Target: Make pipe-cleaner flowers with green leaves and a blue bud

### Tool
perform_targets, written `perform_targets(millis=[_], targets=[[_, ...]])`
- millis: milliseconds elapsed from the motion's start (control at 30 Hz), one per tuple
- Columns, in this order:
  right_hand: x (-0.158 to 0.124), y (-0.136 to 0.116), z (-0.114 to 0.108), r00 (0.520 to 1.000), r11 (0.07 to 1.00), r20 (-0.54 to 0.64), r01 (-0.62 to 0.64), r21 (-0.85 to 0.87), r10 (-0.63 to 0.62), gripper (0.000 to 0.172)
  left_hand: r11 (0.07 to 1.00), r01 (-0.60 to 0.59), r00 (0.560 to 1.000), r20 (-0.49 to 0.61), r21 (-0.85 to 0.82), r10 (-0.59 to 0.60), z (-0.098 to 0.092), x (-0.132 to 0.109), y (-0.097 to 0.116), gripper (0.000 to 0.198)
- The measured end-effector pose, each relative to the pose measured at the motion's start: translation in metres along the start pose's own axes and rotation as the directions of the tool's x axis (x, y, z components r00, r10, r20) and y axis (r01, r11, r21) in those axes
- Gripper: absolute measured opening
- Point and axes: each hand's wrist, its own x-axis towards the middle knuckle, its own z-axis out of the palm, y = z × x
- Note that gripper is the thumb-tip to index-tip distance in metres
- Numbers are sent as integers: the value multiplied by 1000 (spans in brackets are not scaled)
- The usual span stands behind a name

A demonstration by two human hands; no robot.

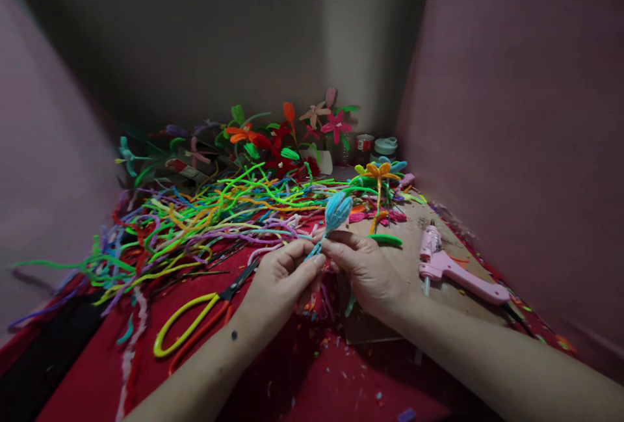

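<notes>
A light blue pipe-cleaner flower bud stands tilted between my two hands, its twisted stem running down to the left. My left hand pinches the lower stem between thumb and fingers. Just under the bud, my right hand grips the stem with thumb and forefinger. Scissors with one yellow and one red handle lie beside my left wrist, their blades partly hidden by that hand. To the right of my right hand, a pink glue gun rests on a board.
A heap of loose coloured pipe cleaners spreads over the red cloth. Finished pipe-cleaner flowers stand along the back wall. An orange flower is behind my right hand. A lidded jar stands at the back right.
</notes>
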Motion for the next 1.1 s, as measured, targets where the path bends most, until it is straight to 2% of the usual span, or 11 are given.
perform_targets(millis=[67, 133, 267, 367, 500, 600, 733, 900, 967, 1100], targets=[[0, 1, 1, 1000, 1000, -27, 10, -16, -11, 7, 991, -63, 996, -58, 119, 70, 2, 0, -1, 23], [-1, 2, 2, 998, 999, -51, 24, -28, -26, 9, 942, -165, 975, -95, 293, 201, 3, 1, -3, 20], [-1, 4, 3, 998, 999, -59, 30, -13, -31, 10, 717, -320, 890, -63, 619, 452, 2, 2, -10, 14], [-2, 5, 3, 999, 1000, -36, -4, -23, 3, 10, 604, -350, 857, -17, 716, 516, -1, 4, -13, 15], [-1, 9, 0, 999, 998, -3, -50, -31, 50, 19, 562, -355, 854, 15, 747, 520, -4, 3, -14, 19], [0, 11, -3, 998, 998, 20, -58, -11, 58, 23, 623, -324, 879, -16, 712, 477, -5, 3, -11, 20], [1, 9, -2, 996, 999, 83, -34, 4, 34, 21, 766, -276, 921, -70, 580, 384, -4, 3, -3, 19], [1, 4, -2, 998, 996, 62, -10, -86, 15, 22, 962, -161, 979, -84, 221, 183, -2, 3, 0, 24], [1, 4, -2, 998, 995, 56, 0, -97, 5, 22, 996, -80, 996, -43, 45, 82, -2, 3, -1, 27], [1, 5, -3, 997, 997, 73, 15, -76, -10, 21, 981, 48, 999, 14, -187, -47, -1, 3, -1, 23]])
